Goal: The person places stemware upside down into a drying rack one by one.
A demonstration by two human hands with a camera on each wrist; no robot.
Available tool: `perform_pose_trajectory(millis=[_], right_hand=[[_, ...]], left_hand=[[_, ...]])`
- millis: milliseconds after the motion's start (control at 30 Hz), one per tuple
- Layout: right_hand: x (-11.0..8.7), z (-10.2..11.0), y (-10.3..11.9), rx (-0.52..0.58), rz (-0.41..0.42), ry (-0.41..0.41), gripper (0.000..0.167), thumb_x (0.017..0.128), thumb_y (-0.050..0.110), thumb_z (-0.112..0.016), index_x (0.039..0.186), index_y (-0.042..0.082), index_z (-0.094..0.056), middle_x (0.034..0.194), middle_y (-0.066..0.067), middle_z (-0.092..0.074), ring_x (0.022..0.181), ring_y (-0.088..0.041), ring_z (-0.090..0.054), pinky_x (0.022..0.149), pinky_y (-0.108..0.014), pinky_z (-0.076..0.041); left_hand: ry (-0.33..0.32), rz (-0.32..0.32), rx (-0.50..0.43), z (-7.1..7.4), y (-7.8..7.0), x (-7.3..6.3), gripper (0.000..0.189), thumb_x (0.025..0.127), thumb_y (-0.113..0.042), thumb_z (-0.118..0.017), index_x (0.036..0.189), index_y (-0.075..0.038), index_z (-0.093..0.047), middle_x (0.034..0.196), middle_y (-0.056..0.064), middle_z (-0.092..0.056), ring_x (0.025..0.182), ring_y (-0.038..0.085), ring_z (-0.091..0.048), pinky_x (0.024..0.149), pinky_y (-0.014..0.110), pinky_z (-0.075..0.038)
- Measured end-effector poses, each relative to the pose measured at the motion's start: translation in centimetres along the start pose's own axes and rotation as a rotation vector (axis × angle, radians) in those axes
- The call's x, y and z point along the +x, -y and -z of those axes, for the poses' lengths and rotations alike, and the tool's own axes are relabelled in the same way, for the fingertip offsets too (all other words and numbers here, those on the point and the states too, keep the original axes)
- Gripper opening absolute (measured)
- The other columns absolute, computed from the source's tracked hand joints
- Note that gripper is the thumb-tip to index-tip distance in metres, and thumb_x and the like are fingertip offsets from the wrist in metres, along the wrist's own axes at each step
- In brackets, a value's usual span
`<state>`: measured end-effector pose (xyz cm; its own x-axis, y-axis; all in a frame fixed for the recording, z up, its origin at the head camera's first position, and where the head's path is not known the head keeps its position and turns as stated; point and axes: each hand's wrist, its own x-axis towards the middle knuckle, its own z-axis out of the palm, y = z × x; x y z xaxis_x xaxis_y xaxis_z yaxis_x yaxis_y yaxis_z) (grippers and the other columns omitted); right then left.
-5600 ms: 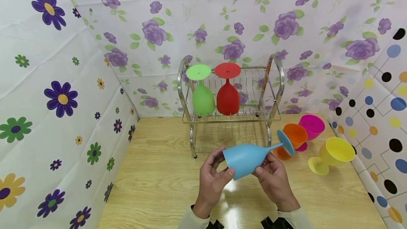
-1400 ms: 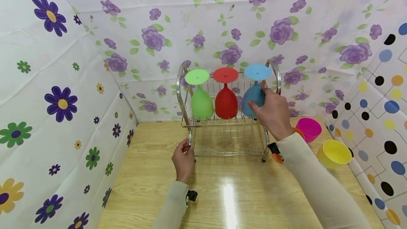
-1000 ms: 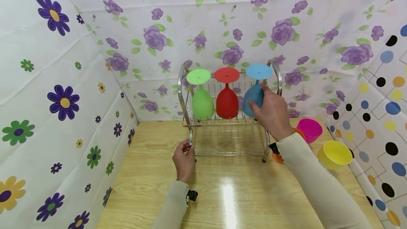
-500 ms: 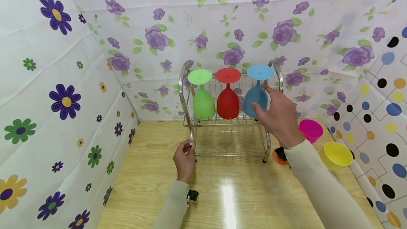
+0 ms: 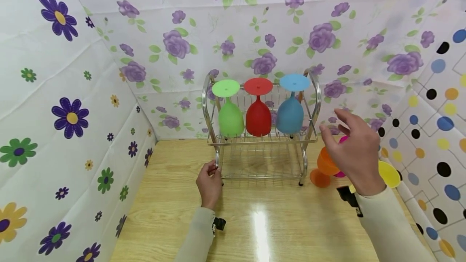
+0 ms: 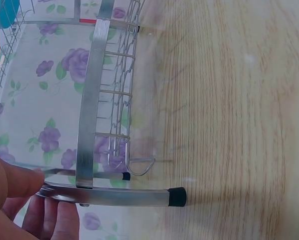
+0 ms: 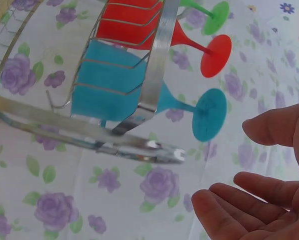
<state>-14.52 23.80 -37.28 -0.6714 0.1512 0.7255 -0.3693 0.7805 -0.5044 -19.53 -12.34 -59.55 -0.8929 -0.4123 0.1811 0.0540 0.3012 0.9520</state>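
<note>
A two-tier metal dish rack (image 5: 262, 142) stands against the back wall. Upside down on its upper tier are a green goblet (image 5: 231, 118), a red goblet (image 5: 258, 116) and a blue goblet (image 5: 290, 115), from left to right. My left hand (image 5: 210, 185) pinches the rack's front left leg (image 6: 124, 196) between thumb and fingers. Right of the rack, my right hand (image 5: 354, 151) hovers with thumb and fingers spread, holding nothing. In the right wrist view it is apart from the blue goblet (image 7: 109, 82). Behind it an orange goblet (image 5: 327, 163) stands upright.
A yellow goblet (image 5: 389, 174) and a magenta goblet (image 5: 343, 139) stand at the right, both partly hidden by my right hand and arm. Patterned cloth walls enclose the wooden table (image 5: 174, 221) at the back and both sides.
Earlier both hands held the blue goblet above the table. It then went upside down onto the rack; my right hand has let go and moved right. My left hand keeps its grip on the leg.
</note>
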Motion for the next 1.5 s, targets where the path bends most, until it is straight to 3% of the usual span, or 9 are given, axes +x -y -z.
perform_pose_trajectory(millis=[100, 200, 300, 367, 633, 867, 1000, 1133, 1500], right_hand=[[-1.4, 0.9, -1.1, 0.002, -0.042, -0.042, 0.049, 0.088, 0.014, -0.085, 0.134, 0.001, -0.071, 0.129, -0.021, -0.074, 0.108, -0.044, -0.075, 0.093, 0.006, -0.038], [-3.0, 1.7, -2.5, 0.002, -0.115, -0.075, 0.051, 0.087, 0.014, -0.086, 0.135, 0.003, -0.072, 0.131, -0.017, -0.074, 0.117, -0.016, -0.074, 0.094, 0.004, -0.041], [-4.7, 2.2, -4.2, -0.010, -0.194, -0.101, 0.053, 0.087, 0.015, -0.087, 0.136, 0.005, -0.071, 0.133, -0.015, -0.074, 0.118, 0.016, -0.059, 0.097, 0.001, -0.044], [-6.0, 2.4, -5.4, -0.026, -0.254, -0.125, 0.053, 0.087, 0.016, -0.087, 0.136, 0.006, -0.071, 0.133, -0.013, -0.074, 0.115, 0.024, -0.051, 0.099, 0.000, -0.044], [-11.1, 2.7, -9.7, -0.166, -0.540, -0.205, 0.058, 0.090, 0.021, -0.083, 0.144, 0.009, -0.066, 0.143, -0.013, -0.066, 0.130, -0.030, -0.060, 0.109, -0.005, -0.036], [-14.9, 3.6, -14.1, -0.237, -0.691, -0.216, 0.067, 0.091, 0.020, -0.077, 0.153, 0.006, -0.055, 0.159, -0.015, -0.051, 0.148, -0.033, -0.045, 0.124, -0.045, -0.040], [-16.3, 3.7, -15.3, -0.266, -0.774, -0.183, 0.073, 0.092, 0.022, -0.076, 0.158, 0.006, -0.048, 0.161, -0.018, -0.046, 0.142, -0.038, -0.046, 0.120, -0.043, -0.039], [-17.0, 3.6, -16.2, -0.248, -0.877, -0.140, 0.083, 0.094, 0.027, -0.075, 0.164, 0.007, -0.036, 0.165, -0.020, -0.038, 0.148, -0.040, -0.041, 0.129, -0.042, -0.035], [-17.9, 1.8, -19.7, -0.087, -1.043, -0.135, 0.097, 0.093, 0.038, -0.077, 0.170, 0.025, -0.020, 0.174, -0.007, -0.025, 0.162, -0.024, -0.027, 0.133, -0.037, -0.028]], left_hand=[[-0.005, -0.003, -0.001, 0.1, 0.1, 0.0, 0.034, 0.094, 0.003, -0.076, 0.125, -0.011, -0.076, 0.107, 0.010, -0.074, 0.100, 0.025, -0.073, 0.084, 0.033, -0.066], [-0.007, -0.001, -0.006, 0.2, 0.3, -0.1, 0.034, 0.094, 0.003, -0.076, 0.125, -0.012, -0.076, 0.107, 0.010, -0.075, 0.100, 0.024, -0.073, 0.085, 0.034, -0.066], [-0.012, -0.001, -0.014, 0.2, 0.4, -0.2, 0.033, 0.095, 0.002, -0.076, 0.124, -0.012, -0.077, 0.107, 0.009, -0.075, 0.100, 0.024, -0.073, 0.086, 0.035, -0.067], [-0.010, -0.005, -0.022, 0.2, 0.5, -0.2, 0.032, 0.095, 0.001, -0.076, 0.125, -0.012, -0.076, 0.108, 0.009, -0.075, 0.101, 0.024, -0.073, 0.087, 0.034, -0.067], [-0.009, 0.003, -0.041, 0.5, 0.5, -0.3, 0.032, 0.096, 0.000, -0.075, 0.125, -0.013, -0.076, 0.110, 0.010, -0.075, 0.103, 0.025, -0.073, 0.086, 0.034, -0.067], [-0.015, -0.004, -0.043, 0.2, 0.6, -0.2, 0.030, 0.095, 0.000, -0.077, 0.122, -0.012, -0.077, 0.107, 0.010, -0.075, 0.100, 0.025, -0.073, 0.084, 0.031, -0.067], [-0.015, -0.017, -0.050, 0.2, 0.8, -0.2, 0.031, 0.096, 0.000, -0.076, 0.124, -0.012, -0.077, 0.109, 0.010, -0.076, 0.102, 0.025, -0.073, 0.086, 0.034, -0.067], [-0.040, -0.014, -0.048, -0.1, 0.9, -0.4, 0.030, 0.095, 0.000, -0.076, 0.123, -0.013, -0.077, 0.109, 0.008, -0.076, 0.101, 0.024, -0.073, 0.085, 0.034, -0.067], [-0.030, -0.063, -0.014, -0.1, 1.0, -0.3, 0.028, 0.095, -0.001, -0.077, 0.122, -0.009, -0.077, 0.108, 0.009, -0.077, 0.102, 0.025, -0.074, 0.084, 0.036, -0.067]])
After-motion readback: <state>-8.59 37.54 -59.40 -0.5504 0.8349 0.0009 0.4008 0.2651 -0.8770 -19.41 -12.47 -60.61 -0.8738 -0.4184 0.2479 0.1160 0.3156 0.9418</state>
